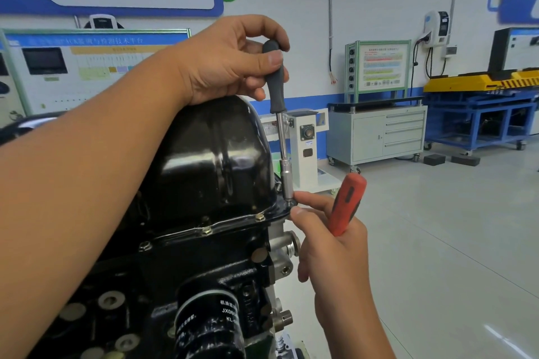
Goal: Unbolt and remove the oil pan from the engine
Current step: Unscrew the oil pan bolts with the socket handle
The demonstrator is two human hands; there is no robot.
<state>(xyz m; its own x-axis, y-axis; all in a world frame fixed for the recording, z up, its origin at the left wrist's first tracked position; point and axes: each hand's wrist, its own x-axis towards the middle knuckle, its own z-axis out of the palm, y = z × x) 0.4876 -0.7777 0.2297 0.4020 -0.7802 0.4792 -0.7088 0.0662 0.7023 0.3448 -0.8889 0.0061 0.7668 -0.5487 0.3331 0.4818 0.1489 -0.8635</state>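
Observation:
A glossy black oil pan (215,154) sits on top of the upturned black engine (186,277). Brass-coloured bolts (206,231) line its flange. My left hand (230,64) grips the grey handle of a socket driver (277,87), which stands upright. Its silver socket (288,183) rests on a bolt at the flange's right corner. My right hand (329,239) holds a red-handled tool (347,204) in its palm, and its fingertips touch the flange beside the socket.
A black oil filter (210,326) sticks out of the engine's front. Behind stand a white post (306,148), a grey drawer cabinet (379,134) on castors and a blue and yellow bench (481,102). Bare grey floor lies to the right.

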